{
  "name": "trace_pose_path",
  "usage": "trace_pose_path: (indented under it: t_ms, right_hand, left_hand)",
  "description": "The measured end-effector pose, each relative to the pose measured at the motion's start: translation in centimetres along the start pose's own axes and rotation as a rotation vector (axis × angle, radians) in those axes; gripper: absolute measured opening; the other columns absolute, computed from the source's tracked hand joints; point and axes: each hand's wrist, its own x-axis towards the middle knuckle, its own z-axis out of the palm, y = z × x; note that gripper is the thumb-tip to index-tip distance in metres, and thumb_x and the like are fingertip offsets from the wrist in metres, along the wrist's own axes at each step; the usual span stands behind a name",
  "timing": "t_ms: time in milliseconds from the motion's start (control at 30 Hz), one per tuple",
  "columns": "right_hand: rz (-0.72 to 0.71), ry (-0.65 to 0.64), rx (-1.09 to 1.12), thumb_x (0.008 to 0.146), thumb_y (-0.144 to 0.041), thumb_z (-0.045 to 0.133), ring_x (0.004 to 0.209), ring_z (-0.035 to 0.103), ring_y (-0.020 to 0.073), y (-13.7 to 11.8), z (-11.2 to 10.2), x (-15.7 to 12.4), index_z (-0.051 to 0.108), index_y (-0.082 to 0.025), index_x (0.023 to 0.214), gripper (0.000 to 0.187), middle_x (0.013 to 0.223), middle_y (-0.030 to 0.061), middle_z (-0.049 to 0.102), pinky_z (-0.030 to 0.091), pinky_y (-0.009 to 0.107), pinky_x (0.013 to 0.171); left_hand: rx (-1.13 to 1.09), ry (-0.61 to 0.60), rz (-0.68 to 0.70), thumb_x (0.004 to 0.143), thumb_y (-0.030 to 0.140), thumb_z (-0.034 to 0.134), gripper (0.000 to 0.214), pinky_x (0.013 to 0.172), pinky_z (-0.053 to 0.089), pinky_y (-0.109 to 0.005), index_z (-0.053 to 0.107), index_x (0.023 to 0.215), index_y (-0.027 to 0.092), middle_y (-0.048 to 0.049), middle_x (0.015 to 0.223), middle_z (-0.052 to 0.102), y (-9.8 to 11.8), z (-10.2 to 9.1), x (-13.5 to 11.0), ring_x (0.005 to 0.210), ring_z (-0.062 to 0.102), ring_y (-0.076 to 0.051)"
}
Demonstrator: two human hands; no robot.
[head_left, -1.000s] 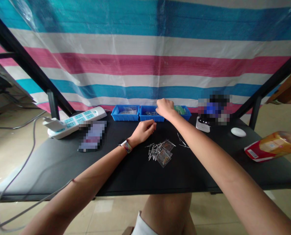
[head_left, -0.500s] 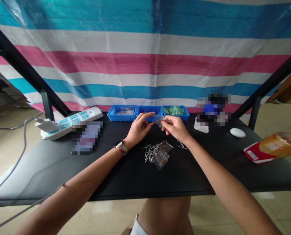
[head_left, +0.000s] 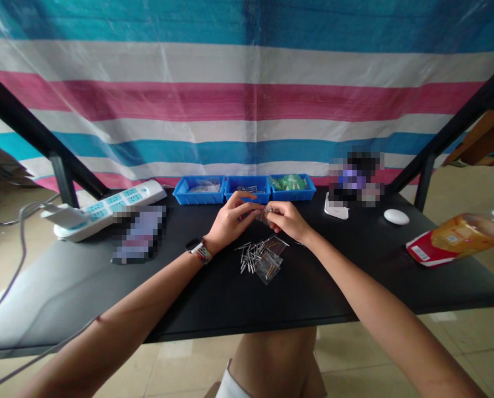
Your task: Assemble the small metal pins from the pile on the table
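Note:
In front of the bins, a small clear plastic bag point(head_left: 261, 214) is held between my two hands. My right hand point(head_left: 289, 219) pinches it with closed fingers. At the bag's left edge, the thumb and fingertips of my left hand point(head_left: 232, 222) close on it, other fingers raised. What the bag contains is too small to make out. Below the hands lies a loose heap of thin silvery metal pins point(head_left: 250, 257). Overlapping its right side are clear bags point(head_left: 268, 266) with brass-coloured pieces inside.
Three blue bins stand at the back: the left bin point(head_left: 180, 194) holds clear bags, the middle bin point(head_left: 230, 197) metal pins, the right bin point(head_left: 308, 194) green packets. A power strip point(head_left: 118, 205) lies left. A white mouse point(head_left: 396, 216) and a drink bottle point(head_left: 450, 239) lie right.
Both hands have come down slightly toward me from the bins, with the bag between them. My left fingertips have closed in on it. The middle bin's pins now show. The view has shifted slightly.

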Motion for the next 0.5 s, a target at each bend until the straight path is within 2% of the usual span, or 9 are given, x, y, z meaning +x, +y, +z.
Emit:
trace_pose_path:
  t_ms: [100, 200, 267, 333, 400, 500]
  right_hand:
    - [-0.035, -0.003, 0.024, 0.088, -0.04, 0.066, 0.05, 0.054, 0.0103, 0.0, 0.1, -0.1, 0.068, -0.02, 0.089, 0.021, 0.07, -0.0018, 0.065, 0.041, 0.022, 0.046]
    - [-0.08, 0.039, 0.081, 0.09, -0.048, 0.066, 0.063, 0.065, 0.0119, -0.1, 0.2, -0.2, 0.069, -0.022, 0.114, 0.036, 0.103, 0.0045, 0.074, 0.048, 0.023, 0.052]
    - [-0.101, 0.041, 0.094, 0.089, -0.049, 0.07, 0.072, 0.069, 0.0138, -0.1, 0.3, -0.2, 0.069, -0.023, 0.12, 0.04, 0.117, 0.0065, 0.072, 0.053, 0.024, 0.056]
    - [-0.109, 0.06, 0.078, 0.087, -0.048, 0.074, 0.073, 0.07, 0.0146, 0.0, 0.5, -0.2, 0.07, -0.022, 0.115, 0.038, 0.111, 0.0058, 0.073, 0.054, 0.024, 0.057]
    - [-0.108, 0.111, 0.066, 0.086, -0.048, 0.076, 0.067, 0.068, 0.0144, 0.4, 0.7, 0.0, 0.071, -0.02, 0.104, 0.033, 0.092, 0.0036, 0.073, 0.053, 0.024, 0.055]
    - [-0.101, 0.174, 0.088, 0.086, -0.052, 0.076, 0.057, 0.063, 0.0133, 1.0, 0.8, 0.4, 0.069, -0.019, 0.09, 0.034, 0.077, 0.0023, 0.071, 0.052, 0.025, 0.052]
  left_hand:
    - [-0.035, 0.022, -0.044, 0.107, 0.032, 0.06, 0.018, 0.075, 0.058, -0.029, 0.075, 0.109, 0.023, -0.011, 0.125, 0.064, 0.1, 0.0, 0.1, 0.104, 0.068, -0.021]
    - [-0.079, 0.057, -0.158, 0.105, 0.035, 0.062, 0.017, 0.07, 0.055, -0.028, 0.071, 0.104, 0.021, -0.0081, 0.104, 0.069, -0.3, 0.2, 0.0, 0.087, 0.067, -0.018]
    - [-0.116, 0.071, -0.236, 0.103, 0.037, 0.064, 0.018, 0.069, 0.055, -0.028, 0.069, 0.101, 0.02, -0.0057, 0.093, 0.07, -0.7, 0.4, -0.1, 0.08, 0.067, -0.018]
    - [-0.163, 0.066, -0.278, 0.102, 0.038, 0.066, 0.018, 0.071, 0.056, -0.029, 0.069, 0.101, 0.02, -0.006, 0.092, 0.072, -1.0, 0.6, -0.2, 0.08, 0.069, -0.018]
    - [-0.193, 0.042, -0.276, 0.102, 0.037, 0.066, 0.018, 0.075, 0.059, -0.031, 0.071, 0.104, 0.019, -0.0079, 0.097, 0.075, -1.0, 0.7, -0.3, 0.084, 0.072, -0.02]
    - [-0.201, 0.031, -0.205, 0.101, 0.029, 0.063, 0.028, 0.08, 0.062, -0.032, 0.07, 0.126, 0.018, -0.0113, 0.11, 0.076, -0.7, 0.5, -0.2, 0.094, 0.074, -0.022]
